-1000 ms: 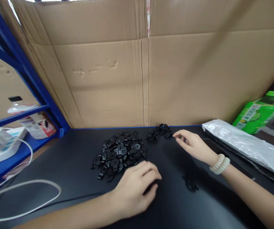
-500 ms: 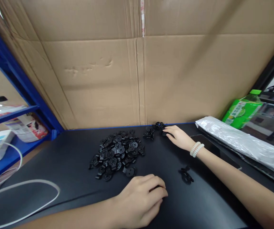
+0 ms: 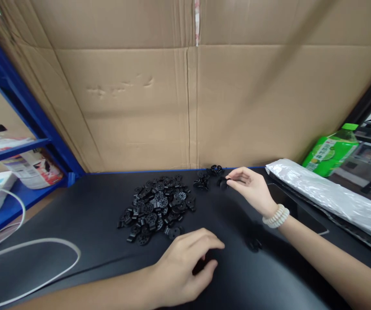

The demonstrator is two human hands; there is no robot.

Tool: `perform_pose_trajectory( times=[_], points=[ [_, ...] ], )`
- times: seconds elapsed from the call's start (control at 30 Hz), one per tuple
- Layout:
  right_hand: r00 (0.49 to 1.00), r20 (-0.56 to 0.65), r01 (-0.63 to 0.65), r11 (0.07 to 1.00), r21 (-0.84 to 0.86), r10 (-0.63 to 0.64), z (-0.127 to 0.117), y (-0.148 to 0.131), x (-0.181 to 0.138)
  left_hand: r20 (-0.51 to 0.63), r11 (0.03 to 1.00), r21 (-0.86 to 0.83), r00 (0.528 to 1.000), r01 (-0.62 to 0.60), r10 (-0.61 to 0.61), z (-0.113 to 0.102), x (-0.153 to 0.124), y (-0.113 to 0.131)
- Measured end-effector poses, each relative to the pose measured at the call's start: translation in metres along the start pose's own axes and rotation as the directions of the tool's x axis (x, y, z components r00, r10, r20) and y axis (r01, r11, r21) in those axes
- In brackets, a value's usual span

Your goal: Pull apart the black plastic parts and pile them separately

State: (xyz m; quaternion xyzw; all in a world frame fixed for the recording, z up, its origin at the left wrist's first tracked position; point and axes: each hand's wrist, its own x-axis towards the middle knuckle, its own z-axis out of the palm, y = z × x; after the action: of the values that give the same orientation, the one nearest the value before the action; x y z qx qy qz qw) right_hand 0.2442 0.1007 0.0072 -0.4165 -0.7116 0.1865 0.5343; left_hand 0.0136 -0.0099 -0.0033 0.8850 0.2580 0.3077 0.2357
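Observation:
A heap of small black plastic parts (image 3: 159, 204), with perforated round discs, lies on the dark tabletop. My left hand (image 3: 193, 260) hovers near its front side, fingers bent and thumb apart, with nothing visible between them. Farther back, my right hand (image 3: 250, 187) has thumb and fingertips pinched at the edge of a black plastic part (image 3: 222, 182). Beside that part stand a few more black pieces (image 3: 202, 181), next to another small black cluster (image 3: 216, 170). Some loose black pieces (image 3: 255, 244) lie in shadow below my right forearm.
A cardboard wall (image 3: 133, 107) closes off the back. At the right are a flat dark phone-like slab (image 3: 297, 211), a silvery wrapped package (image 3: 327, 189) and a green bottle (image 3: 330, 150). On the left, a white cable (image 3: 43, 241) loops over the table beside a blue rack (image 3: 52, 142).
My right hand has shifted slightly right and its fingers have turned more upright, baring the part by its fingertips. My left fingers have spread from the thumb.

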Motion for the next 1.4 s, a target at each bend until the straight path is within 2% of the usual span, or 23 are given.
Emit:
perform_pose_trajectory(
  times=[0.1,0.17,0.2,0.23,0.27,0.33,0.37,0.43,0.5,0.67,0.73,0.8,0.97,1.03,1.13,1.2,1.3,1.4],
  points=[
    [1.0,0.009,0.027,0.995,0.092,-0.028,0.006,-0.027,-0.016,-0.11,0.949,-0.211,0.959,0.236,-0.263,0.002,0.002,-0.001],
    [0.986,-0.005,0.166,0.985,0.038,-0.165,0.009,-0.046,-0.027,-0.079,0.851,-0.39,0.908,0.351,-0.411,0.001,0.004,-0.002],
    [0.959,0.032,0.283,0.958,-0.037,-0.282,0.009,-0.054,-0.032,-0.042,0.792,-0.478,0.891,0.379,-0.451,0.0,0.006,-0.002],
    [0.902,0.08,0.43,0.898,-0.091,-0.424,0.009,-0.062,-0.036,-0.005,0.733,-0.559,0.882,0.388,-0.472,-0.001,0.008,-0.002],
    [0.82,0.138,0.571,0.811,-0.128,-0.556,0.007,-0.068,-0.039,0.022,0.675,-0.63,0.878,0.384,-0.479,-0.002,0.009,-0.001],
    [0.642,0.237,0.766,0.62,-0.169,-0.729,0.005,-0.079,-0.042,0.038,0.586,-0.727,0.874,0.357,-0.484,-0.004,0.012,0.0],
    [0.567,0.268,0.824,0.537,-0.182,-0.779,0.003,-0.083,-0.043,0.028,0.56,-0.755,0.869,0.342,-0.493,-0.005,0.014,0.001],
    [0.465,0.306,0.884,0.418,-0.21,-0.831,0.003,-0.088,-0.044,-0.003,0.534,-0.779,0.85,0.328,-0.526,-0.007,0.016,0.003],
    [0.427,0.333,0.902,0.369,-0.224,-0.841,0.004,-0.09,-0.045,-0.033,0.52,-0.789,0.822,0.327,-0.568,-0.008,0.017,0.005],
    [0.406,0.329,0.913,0.364,-0.186,-0.853,0.013,-0.088,-0.051,-0.112,0.542,-0.767,0.761,0.342,-0.639,-0.012,0.019,0.011],
    [0.39,0.328,0.92,0.349,-0.179,-0.86,0.015,-0.088,-0.052,-0.138,0.576,-0.734,0.751,0.36,-0.646,-0.014,0.02,0.014],
    [0.4,0.312,0.916,0.364,-0.171,-0.862,0.016,-0.088,-0.053,-0.154,0.621,-0.685,0.757,0.381,-0.635,-0.015,0.021,0.015],
    [0.48,0.26,0.877,0.467,-0.115,-0.838,0.017,-0.087,-0.058,-0.185,0.702,-0.567,0.764,0.431,-0.618,-0.018,0.021,0.014],
    [0.545,0.247,0.835,0.545,-0.075,-0.801,0.017,-0.087,-0.06,-0.195,0.72,-0.54,0.767,0.436,-0.611,-0.017,0.02,0.013],
    [0.673,0.261,0.717,0.697,-0.002,-0.692,0.016,-0.088,-0.063,-0.217,0.742,-0.515,0.772,0.43,-0.598,-0.017,0.018,0.013],
    [0.732,0.275,0.635,0.771,0.056,-0.623,0.016,-0.087,-0.063,-0.23,0.754,-0.504,0.775,0.422,-0.588,-0.016,0.018,0.013],
    [0.761,0.282,0.57,0.81,0.141,-0.584,0.018,-0.083,-0.063,-0.246,0.776,-0.484,0.788,0.405,-0.565,-0.016,0.018,0.014],
    [0.74,0.28,0.585,0.79,0.181,-0.612,0.022,-0.08,-0.064,-0.251,0.818,-0.426,0.818,0.387,-0.518,-0.018,0.019,0.012]
  ],
)
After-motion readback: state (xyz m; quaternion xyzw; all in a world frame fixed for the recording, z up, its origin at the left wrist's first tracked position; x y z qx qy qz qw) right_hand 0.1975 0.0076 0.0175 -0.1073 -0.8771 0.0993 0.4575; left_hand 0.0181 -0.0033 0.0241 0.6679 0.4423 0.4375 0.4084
